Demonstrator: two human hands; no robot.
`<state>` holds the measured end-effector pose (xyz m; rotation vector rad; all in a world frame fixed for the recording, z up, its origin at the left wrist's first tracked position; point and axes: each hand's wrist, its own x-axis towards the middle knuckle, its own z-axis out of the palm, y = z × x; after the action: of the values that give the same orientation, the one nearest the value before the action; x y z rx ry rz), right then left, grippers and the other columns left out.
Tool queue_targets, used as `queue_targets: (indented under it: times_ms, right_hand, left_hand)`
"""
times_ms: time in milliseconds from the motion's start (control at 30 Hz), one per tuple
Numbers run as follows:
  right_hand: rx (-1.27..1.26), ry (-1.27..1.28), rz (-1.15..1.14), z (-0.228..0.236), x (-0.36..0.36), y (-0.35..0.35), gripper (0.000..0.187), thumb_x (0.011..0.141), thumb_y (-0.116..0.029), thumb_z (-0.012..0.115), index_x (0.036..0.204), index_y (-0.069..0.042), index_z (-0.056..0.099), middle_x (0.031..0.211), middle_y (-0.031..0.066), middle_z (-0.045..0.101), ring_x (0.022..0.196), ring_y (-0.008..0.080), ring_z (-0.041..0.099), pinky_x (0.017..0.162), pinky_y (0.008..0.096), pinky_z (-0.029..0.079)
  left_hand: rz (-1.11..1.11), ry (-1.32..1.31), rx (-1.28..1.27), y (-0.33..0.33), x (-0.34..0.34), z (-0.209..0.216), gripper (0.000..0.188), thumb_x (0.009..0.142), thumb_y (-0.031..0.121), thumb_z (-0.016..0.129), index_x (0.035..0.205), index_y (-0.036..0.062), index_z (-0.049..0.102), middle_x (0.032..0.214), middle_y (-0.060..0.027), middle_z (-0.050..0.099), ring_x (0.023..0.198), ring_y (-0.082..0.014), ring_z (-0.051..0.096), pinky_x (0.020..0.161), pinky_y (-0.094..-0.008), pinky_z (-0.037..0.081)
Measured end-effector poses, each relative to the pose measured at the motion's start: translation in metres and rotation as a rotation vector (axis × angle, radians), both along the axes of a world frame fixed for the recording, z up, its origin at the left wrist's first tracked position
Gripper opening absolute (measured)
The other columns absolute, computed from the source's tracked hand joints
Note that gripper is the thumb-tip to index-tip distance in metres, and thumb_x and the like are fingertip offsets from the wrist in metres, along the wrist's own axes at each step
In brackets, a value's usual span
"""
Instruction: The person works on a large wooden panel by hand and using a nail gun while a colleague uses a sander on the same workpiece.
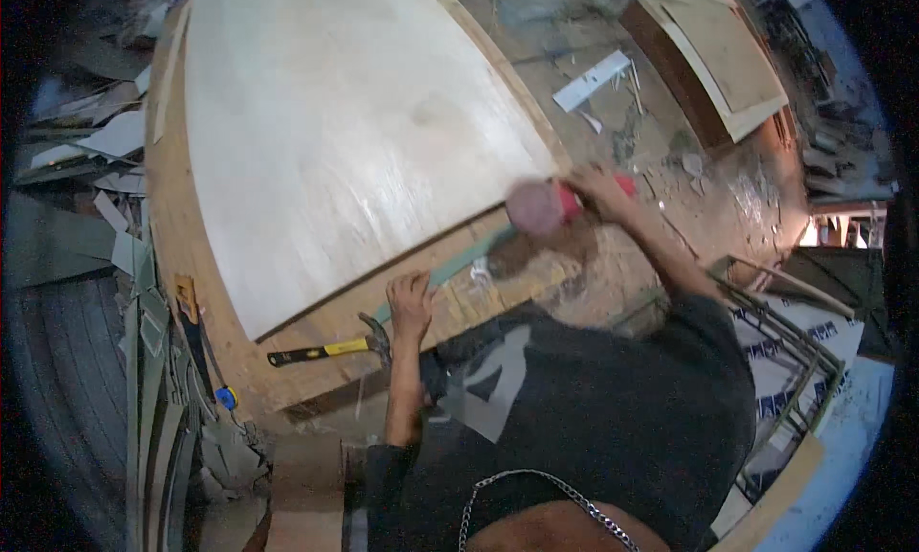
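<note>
Pale wood, scuffed and worn, makes the worktable (170, 226) under everything in front of me, and its biggest load is the white panel (354, 150), lying flat with its near edge facing me. Off to the right of the panel stands a brown box (713, 68) with a lighter top. Next in size, the green strip (462, 262) runs slantwise just beside the panel's near edge. My orange-handled saw (195, 341) lies left of the panel's near-left corner. The hammer (321, 351), black and yellow, lies just nearer to me than that same corner. The red tool (567, 202), its round head blurred, is at the panel's near-right corner, over the far end of the strip. My right hand (597, 190) is wrapped round it, fingers clamped on its body. My left hand (412, 308), nearer to me than the panel's near edge, has its fingers close together, tips on the strip; whether my thumb pinches it, I can't tell. Smallest is the blue tape measure (226, 398), lower left of the panel.
</note>
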<state>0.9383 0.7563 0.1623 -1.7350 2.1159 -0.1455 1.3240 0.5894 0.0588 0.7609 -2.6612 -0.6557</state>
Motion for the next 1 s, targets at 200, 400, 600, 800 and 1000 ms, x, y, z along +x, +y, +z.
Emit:
queue_targets:
  times_ms: [200, 400, 600, 800, 1000]
  right_hand:
    - [0.264, 0.089, 0.027, -0.034, 0.03, 0.065, 0.042, 0.078, -0.023, 0.06, 0.117, -0.011, 0.052, 0.109, 0.0128, 0.055, 0.104, 0.0298, 0.053, 0.093, 0.0491, 0.036]
    - [-0.142, 0.099, -0.003, -0.058, 0.041, 0.079, 0.045, 0.066, -0.018, 0.07, 0.109, -0.012, 0.056, 0.105, 0.0081, 0.055, 0.1, 0.0264, 0.053, 0.088, 0.0463, 0.035]
    - [-0.197, 0.164, 0.128, -0.063, 0.036, 0.053, 0.051, 0.063, -0.028, 0.073, 0.109, -0.013, 0.057, 0.105, 0.0066, 0.054, 0.101, 0.0247, 0.051, 0.09, 0.042, 0.031]
    - [-0.109, 0.096, 0.086, -0.062, 0.035, 0.052, 0.072, 0.053, -0.036, 0.08, 0.118, -0.018, 0.053, 0.115, 0.011, 0.049, 0.112, 0.0303, 0.043, 0.094, 0.0456, 0.03]
    - [0.069, 0.348, -0.014, -0.035, 0.023, 0.047, 0.097, 0.048, -0.041, 0.085, 0.13, -0.017, 0.04, 0.123, 0.016, 0.044, 0.113, 0.038, 0.041, 0.092, 0.0509, 0.036]
  left_hand:
    - [-0.081, -0.064, -0.053, -0.013, 0.001, -0.006, 0.032, 0.079, 0.013, 0.062, 0.11, 0.0064, 0.06, 0.102, -0.0132, 0.054, 0.097, -0.0301, 0.048, 0.089, -0.0453, 0.034]
    - [-0.045, 0.011, -0.081, -0.023, 0.007, 0.011, 0.035, 0.078, 0.013, 0.064, 0.113, 0.0094, 0.059, 0.106, -0.0099, 0.053, 0.1, -0.0278, 0.048, 0.092, -0.0449, 0.034]
    - [-0.024, -0.016, -0.148, -0.029, 0.016, 0.003, 0.039, 0.078, 0.015, 0.064, 0.117, 0.0107, 0.057, 0.11, -0.008, 0.053, 0.104, -0.0269, 0.047, 0.093, -0.0443, 0.033]
    - [0.059, -0.099, -0.08, -0.018, 0.022, 0.007, 0.038, 0.08, 0.02, 0.061, 0.117, 0.0115, 0.057, 0.111, -0.0079, 0.052, 0.109, -0.0264, 0.046, 0.098, -0.0465, 0.029]
    - [0.368, -0.018, -0.048, -0.007, 0.047, -0.003, 0.043, 0.078, 0.023, 0.062, 0.118, 0.0093, 0.055, 0.116, -0.0107, 0.051, 0.113, -0.0289, 0.044, 0.1, -0.0478, 0.028]
